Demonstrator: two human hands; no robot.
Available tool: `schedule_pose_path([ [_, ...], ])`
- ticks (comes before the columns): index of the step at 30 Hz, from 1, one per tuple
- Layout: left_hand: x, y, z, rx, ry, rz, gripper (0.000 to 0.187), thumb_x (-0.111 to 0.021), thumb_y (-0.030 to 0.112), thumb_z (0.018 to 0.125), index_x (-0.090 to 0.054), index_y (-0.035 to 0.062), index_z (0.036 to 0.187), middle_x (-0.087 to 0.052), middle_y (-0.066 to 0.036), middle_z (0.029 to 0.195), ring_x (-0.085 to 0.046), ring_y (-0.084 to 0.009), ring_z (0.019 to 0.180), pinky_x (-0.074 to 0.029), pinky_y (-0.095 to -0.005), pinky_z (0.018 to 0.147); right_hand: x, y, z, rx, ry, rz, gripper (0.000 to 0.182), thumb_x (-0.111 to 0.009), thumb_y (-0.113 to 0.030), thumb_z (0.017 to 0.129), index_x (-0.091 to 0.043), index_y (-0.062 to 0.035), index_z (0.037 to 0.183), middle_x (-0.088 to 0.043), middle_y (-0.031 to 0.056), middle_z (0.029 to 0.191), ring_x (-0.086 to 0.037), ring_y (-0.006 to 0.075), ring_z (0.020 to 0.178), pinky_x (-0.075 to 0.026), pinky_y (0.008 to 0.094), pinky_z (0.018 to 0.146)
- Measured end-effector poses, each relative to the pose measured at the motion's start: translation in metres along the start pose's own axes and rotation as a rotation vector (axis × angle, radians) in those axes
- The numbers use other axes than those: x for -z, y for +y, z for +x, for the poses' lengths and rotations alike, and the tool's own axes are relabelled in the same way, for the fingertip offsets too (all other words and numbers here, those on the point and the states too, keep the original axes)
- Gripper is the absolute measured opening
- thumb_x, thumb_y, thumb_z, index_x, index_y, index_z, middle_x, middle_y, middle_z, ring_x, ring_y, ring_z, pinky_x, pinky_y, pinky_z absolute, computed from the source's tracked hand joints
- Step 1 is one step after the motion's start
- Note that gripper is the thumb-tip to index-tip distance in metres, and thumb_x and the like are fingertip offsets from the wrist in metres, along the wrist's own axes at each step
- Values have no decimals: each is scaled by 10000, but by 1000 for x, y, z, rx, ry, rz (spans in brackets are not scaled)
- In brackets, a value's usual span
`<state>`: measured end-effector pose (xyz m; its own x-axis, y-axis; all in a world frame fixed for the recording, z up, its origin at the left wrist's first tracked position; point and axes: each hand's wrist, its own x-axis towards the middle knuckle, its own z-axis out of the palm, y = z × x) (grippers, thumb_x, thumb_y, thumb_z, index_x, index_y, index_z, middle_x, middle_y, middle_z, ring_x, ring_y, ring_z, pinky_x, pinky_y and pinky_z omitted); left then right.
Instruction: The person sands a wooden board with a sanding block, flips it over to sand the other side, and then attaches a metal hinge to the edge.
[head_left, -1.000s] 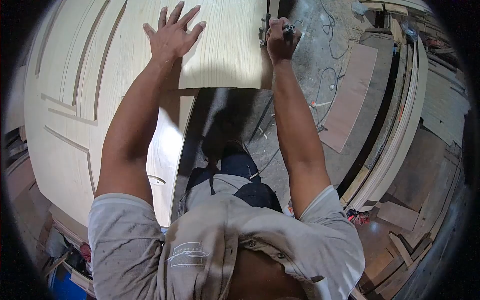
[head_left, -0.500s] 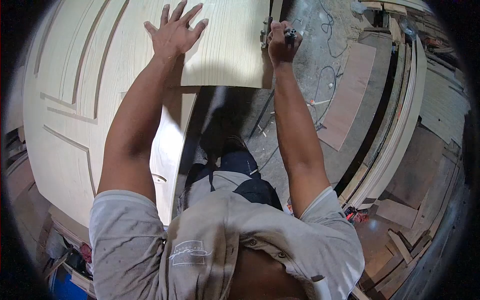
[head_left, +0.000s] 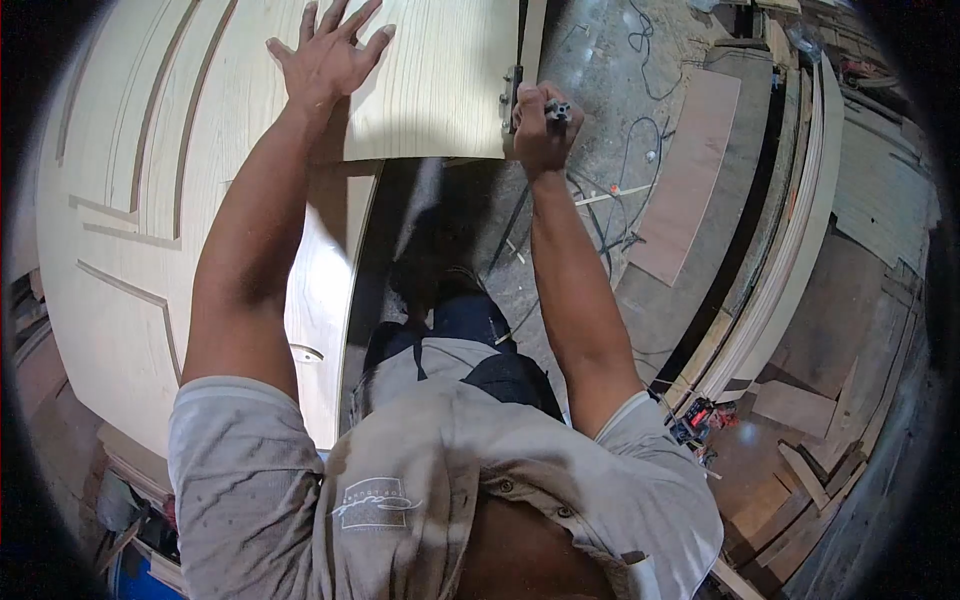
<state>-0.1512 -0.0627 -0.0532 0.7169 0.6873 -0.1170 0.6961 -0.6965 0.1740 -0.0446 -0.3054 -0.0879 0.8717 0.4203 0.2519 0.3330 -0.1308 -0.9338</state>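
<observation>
My left hand [head_left: 328, 58] lies with fingers spread on the pale wooden panel [head_left: 430, 90] near the top of the view. My right hand [head_left: 545, 125] is closed around a dark metal tool [head_left: 558, 112] at the panel's right edge. Beside that hand, a dark metal fitting [head_left: 511, 98] sits against the edge of the panel; whether the hand touches it is hard to tell. Below lies another pale wooden piece [head_left: 322, 375] with a small slot in it.
A raised-moulding door surface [head_left: 120, 200] extends at the left. On the floor at the right are a flat brown board [head_left: 690, 180], cables [head_left: 645, 60] and long stacked boards [head_left: 790, 240]. A red and black tool [head_left: 703, 418] lies at the lower right.
In the view, both hands, the panel and the surroundings have shifted slightly left. My right hand is now lower along the panel's edge, nearer its corner. My left hand still rests spread on the panel.
</observation>
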Motion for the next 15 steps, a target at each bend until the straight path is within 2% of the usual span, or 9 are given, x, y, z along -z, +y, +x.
schedule_pose_path([
  [3,-9,-5,3,-11,28,15,663,-395,698,967,-433,356,1533,-287,-21,1668,-176,-338,1552,-78,-772,1161,5,-6,-12,51,-1,-3,360,-622,-252,921,-592,-23,645,-506,73,529,-483,163,483,-377,371,481],
  [6,-3,0,-1,1,25,25,660,-397,696,966,-430,360,1533,-293,-22,1665,-175,-338,1552,-81,-772,1162,10,-6,-25,-18,2,14,352,-636,-261,913,-624,-16,660,-522,80,528,-502,158,486,-389,374,483],
  [12,-3,1,-2,-2,13,50,663,-394,689,970,-414,355,1542,-272,-18,1673,-175,-336,1552,-85,-767,1167,15,-13,-40,-40,8,-17,360,-652,-229,890,-551,-22,614,-494,73,513,-470,146,470,-371,361,465],
  [15,-2,2,0,5,14,56,660,-391,688,972,-413,356,1543,-272,-16,1673,-174,-332,1552,-87,-763,1169,16,-24,-40,57,19,-46,354,-644,-202,885,-513,-26,607,-472,71,513,-452,143,462,-363,357,459],
])
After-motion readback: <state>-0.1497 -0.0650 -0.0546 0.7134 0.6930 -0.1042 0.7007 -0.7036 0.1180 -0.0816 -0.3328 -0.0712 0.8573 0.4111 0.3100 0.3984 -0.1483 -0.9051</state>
